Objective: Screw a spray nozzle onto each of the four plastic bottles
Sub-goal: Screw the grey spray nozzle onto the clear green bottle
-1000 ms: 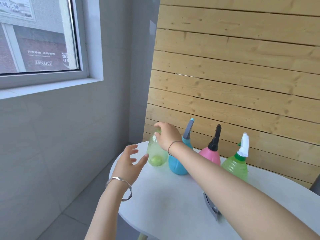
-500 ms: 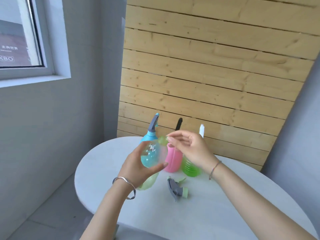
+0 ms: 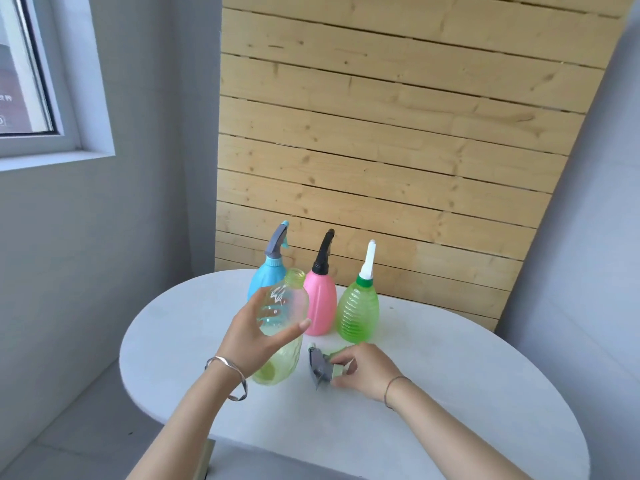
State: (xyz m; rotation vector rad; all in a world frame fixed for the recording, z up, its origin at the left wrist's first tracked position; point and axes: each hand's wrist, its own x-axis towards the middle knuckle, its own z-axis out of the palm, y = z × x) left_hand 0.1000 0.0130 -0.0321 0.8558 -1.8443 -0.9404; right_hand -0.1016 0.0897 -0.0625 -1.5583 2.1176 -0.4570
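Note:
My left hand (image 3: 254, 336) grips a clear yellow-green bottle (image 3: 284, 344) with an open neck, held tilted above the white table (image 3: 450, 410). A grey spray nozzle with a green collar (image 3: 320, 367) lies on the table just right of it, and my right hand (image 3: 363, 370) has its fingers closed around it. Behind stand three bottles with nozzles on: a blue bottle (image 3: 265, 277) with a grey nozzle, a pink bottle (image 3: 320, 303) with a black nozzle, and a green ribbed bottle (image 3: 358, 311) with a white nozzle.
A wooden slat panel (image 3: 381, 150) leans against the wall right behind the bottles. The table's rounded left edge (image 3: 126, 344) drops to a grey floor. A window (image 3: 27, 81) is at the upper left.
My left hand has taken the clear bottle from my right and lifted it off the table's left rear. My right hand let go of its neck and dropped onto the loose nozzle.

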